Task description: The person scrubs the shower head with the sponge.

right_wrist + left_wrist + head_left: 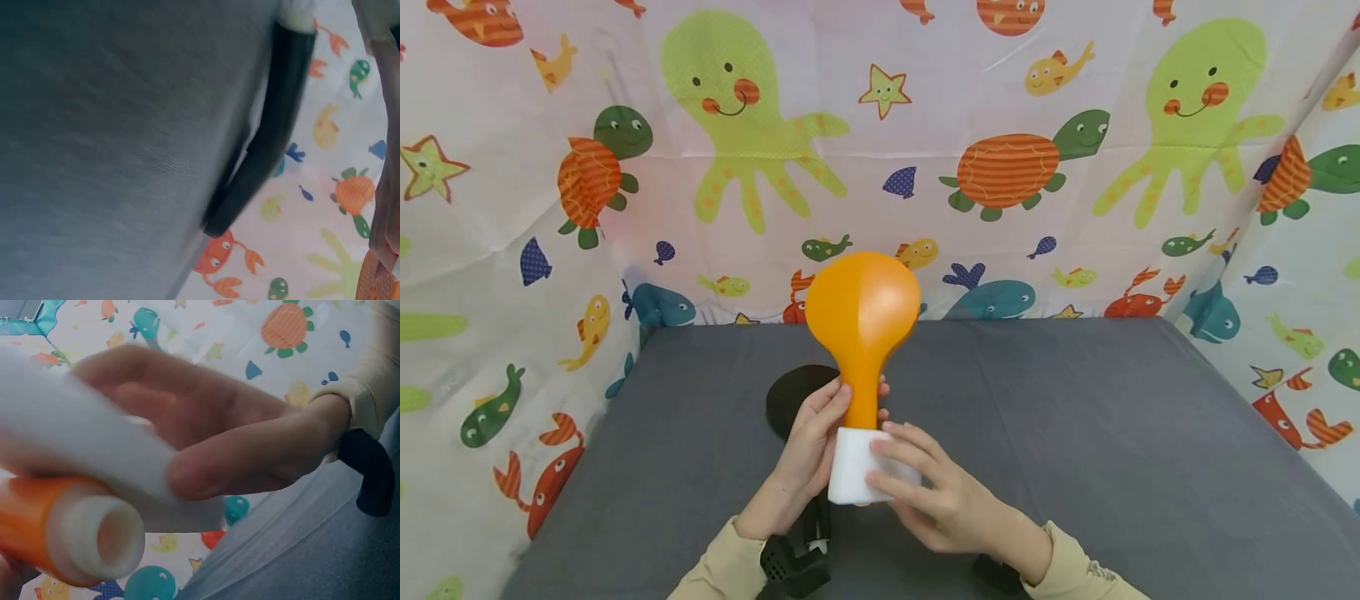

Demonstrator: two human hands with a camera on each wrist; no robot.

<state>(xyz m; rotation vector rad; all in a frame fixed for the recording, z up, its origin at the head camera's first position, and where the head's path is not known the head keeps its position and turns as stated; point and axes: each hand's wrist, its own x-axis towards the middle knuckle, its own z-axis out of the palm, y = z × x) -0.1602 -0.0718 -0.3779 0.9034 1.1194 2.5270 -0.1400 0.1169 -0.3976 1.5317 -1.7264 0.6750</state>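
Note:
An orange hand-held shower head (861,308) stands upright, its smooth back toward the head camera. My left hand (808,446) grips its handle, with fingertips showing on the far side. A white sponge-like block (853,475) covers the handle's lower part in the head view; my right hand (943,492) holds it between thumb and fingers. From the left wrist, the block lies right along the orange handle, whose hollow white end (119,537) points outward. The dotted face (373,281) appears at the right wrist view's lower right corner.
Behind my left hand a black shower head (793,396) lies on the grey-covered table (1075,417). Its handle (269,131) crosses the right wrist view. A curtain (910,233) printed with sea animals surrounds the table at the back and sides.

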